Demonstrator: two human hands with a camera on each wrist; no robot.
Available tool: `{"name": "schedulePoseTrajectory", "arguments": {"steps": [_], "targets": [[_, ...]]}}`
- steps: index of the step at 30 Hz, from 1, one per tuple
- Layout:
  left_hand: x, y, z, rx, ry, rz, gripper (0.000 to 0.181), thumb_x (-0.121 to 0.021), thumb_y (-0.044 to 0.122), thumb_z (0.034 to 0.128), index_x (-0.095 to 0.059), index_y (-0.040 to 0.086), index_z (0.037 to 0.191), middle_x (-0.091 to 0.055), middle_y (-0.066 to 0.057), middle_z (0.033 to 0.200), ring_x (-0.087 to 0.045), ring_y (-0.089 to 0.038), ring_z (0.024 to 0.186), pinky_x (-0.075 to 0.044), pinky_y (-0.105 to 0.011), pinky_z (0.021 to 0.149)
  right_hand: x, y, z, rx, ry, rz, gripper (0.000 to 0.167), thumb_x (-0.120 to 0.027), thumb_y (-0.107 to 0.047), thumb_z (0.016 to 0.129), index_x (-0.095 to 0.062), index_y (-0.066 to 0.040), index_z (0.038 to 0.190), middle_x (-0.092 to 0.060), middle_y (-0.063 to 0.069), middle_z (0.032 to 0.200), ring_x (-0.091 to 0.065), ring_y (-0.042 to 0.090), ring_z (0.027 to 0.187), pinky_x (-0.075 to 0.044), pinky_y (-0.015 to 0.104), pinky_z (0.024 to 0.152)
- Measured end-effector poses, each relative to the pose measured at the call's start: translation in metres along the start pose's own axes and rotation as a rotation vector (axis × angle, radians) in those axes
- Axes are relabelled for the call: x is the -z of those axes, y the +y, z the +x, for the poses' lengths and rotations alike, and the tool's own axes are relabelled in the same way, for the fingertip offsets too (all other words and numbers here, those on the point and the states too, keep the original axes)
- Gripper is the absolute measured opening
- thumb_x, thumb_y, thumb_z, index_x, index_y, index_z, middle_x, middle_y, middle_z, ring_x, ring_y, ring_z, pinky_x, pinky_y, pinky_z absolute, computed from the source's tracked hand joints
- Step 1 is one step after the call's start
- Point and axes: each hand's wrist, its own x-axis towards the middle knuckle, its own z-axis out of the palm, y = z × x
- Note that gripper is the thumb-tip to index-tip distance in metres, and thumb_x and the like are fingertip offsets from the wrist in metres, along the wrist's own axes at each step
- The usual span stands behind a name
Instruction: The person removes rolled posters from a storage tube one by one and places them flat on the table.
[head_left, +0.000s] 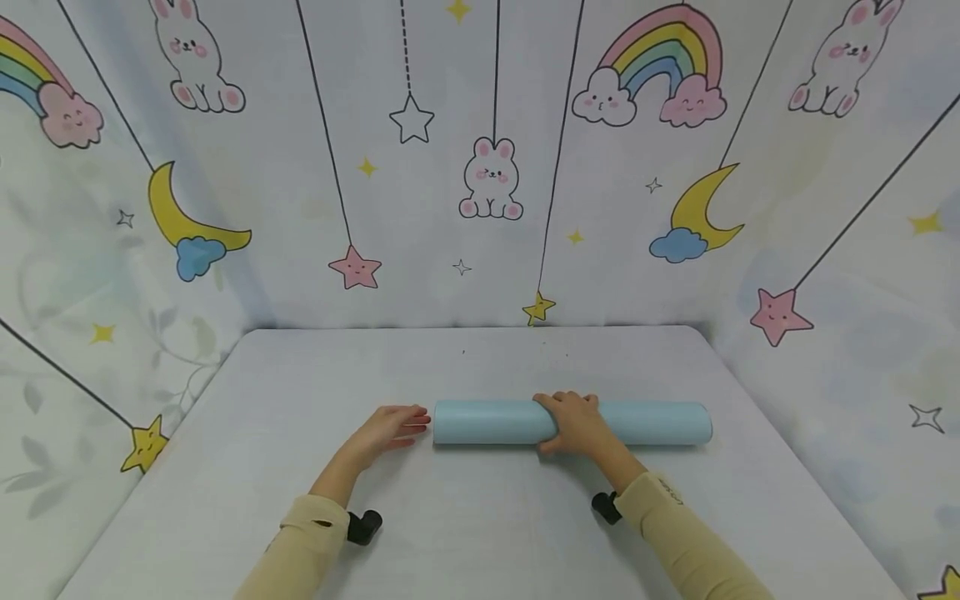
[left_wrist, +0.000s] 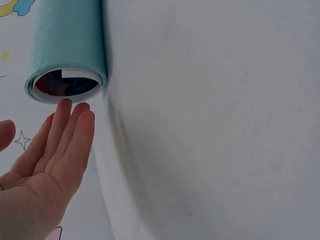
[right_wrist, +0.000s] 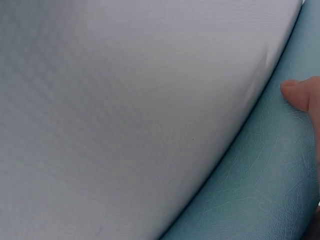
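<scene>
Head view: a light blue roll (head_left: 487, 422) lies on its side across the white desk (head_left: 480, 517). The right hand (head_left: 572, 423) is on the roll, near the middle of its length, and its grip is closed round the curve, with fingers bent over the top and the thumb at the near side. Just off the roll's left end is the left hand (head_left: 386, 432); its grip is loose and holds nothing, and the fingers reach out toward that end, their tips very near it. On the person's side of the roll, both forearms come in wearing beige sleeves (head_left: 300, 542), with a black device (head_left: 364, 527) at each wrist. Behind the roll, past the far edge of the desk, stands a printed backdrop (head_left: 435, 192) of rabbits, rainbows, moons and stars; a small yellow star (head_left: 538, 308) sits behind the roll's left half.

Left wrist view: the roll's near end is open, showing a white inner layer within the blue outer one and a dark hollow with a reddish patch. The left hand's straight fingers end right by the lower rim of the roll; whether they touch it, I cannot tell. The thumb is spread apart from them.

Right wrist view: the roll's finely creased surface runs beside the desk. The right thumb rests on the roll; the other fingers are mostly out of sight here.
</scene>
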Motion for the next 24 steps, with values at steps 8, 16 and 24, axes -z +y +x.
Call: {"name": "schedulePoseTrajectory", "arguments": {"steps": [8, 16, 24], "targets": [[-0.015, -0.005, 0.005, 0.048, -0.045, -0.117, 0.047, -0.039, 0.027, 0.0984, -0.045, -0.01, 0.127, -0.052, -0.023, 0.124, -0.05, -0.034, 0.114, -0.046, -0.042, 0.088, -0.001, -0.001, -0.001, 0.003, 0.018, 0.01, 0.08, -0.081, -0.046, 0.061, -0.051, -0.015, 0.128, -0.058, 0.013, 0.113, -0.054, 0.032, 0.101, -0.036, 0.06, 0.077], [-0.022, -0.002, 0.006, 0.022, -0.082, -0.135, 0.046, -0.034, 0.025, 0.1, -0.043, -0.011, 0.127, -0.052, -0.021, 0.12, -0.051, -0.031, 0.111, -0.044, -0.042, 0.089, -0.003, 0.0, -0.003, -0.005, 0.032, -0.01, 0.082, -0.08, -0.048, 0.061, -0.049, -0.017, 0.131, -0.058, 0.012, 0.114, -0.054, 0.031, 0.102, -0.037, 0.058, 0.076], [-0.02, -0.006, 0.006, -0.001, -0.091, -0.121, 0.042, -0.034, 0.019, 0.0999, -0.044, -0.012, 0.127, -0.054, -0.019, 0.115, -0.054, -0.027, 0.106, -0.043, -0.043, 0.09, -0.003, 0.0, -0.004, 0.004, 0.037, 0.0, 0.081, -0.079, -0.048, 0.062, -0.049, -0.018, 0.131, -0.058, 0.011, 0.113, -0.054, 0.03, 0.102, -0.037, 0.058, 0.075]]}}
